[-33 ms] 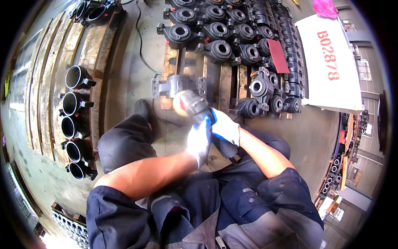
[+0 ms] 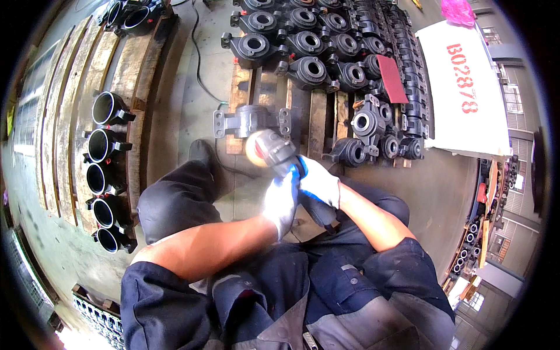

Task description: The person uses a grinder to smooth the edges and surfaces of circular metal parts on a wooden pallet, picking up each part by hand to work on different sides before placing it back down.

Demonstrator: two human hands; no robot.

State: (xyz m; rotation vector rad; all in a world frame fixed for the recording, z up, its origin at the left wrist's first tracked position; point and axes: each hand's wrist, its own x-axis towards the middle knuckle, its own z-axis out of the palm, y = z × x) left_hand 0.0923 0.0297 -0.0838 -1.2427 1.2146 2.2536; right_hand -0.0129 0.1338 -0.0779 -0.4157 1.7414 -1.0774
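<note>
Both my hands, in white gloves with blue palms, are closed around an angle grinder (image 2: pixel 277 149). My left hand (image 2: pixel 280 201) grips it just behind the head. Beside it, my right hand (image 2: pixel 319 182) wraps the body, whose dark rear end (image 2: pixel 318 211) points back toward my lap. The round disc (image 2: pixel 255 149) at the grinder's front looks blurred. Just beyond it lies a grey metal casting (image 2: pixel 249 121) with bolt-hole lugs at both ends, on the near edge of a wooden pallet (image 2: pixel 237 87). Whether the disc touches the casting, I cannot tell.
Several black ring-shaped castings (image 2: pixel 307 70) fill the pallet ahead, with a red card (image 2: pixel 391 79) on them. A white sheet (image 2: pixel 461 87) stands to the right. Leftward, another pallet (image 2: pixel 125 64) carries black cylindrical housings (image 2: pixel 105 146). A dark cable (image 2: pixel 197 64) crosses the floor.
The grinder's head and disc have shifted very slightly to the right and toward me. Both hands keep their grip, and the casting stays in place.
</note>
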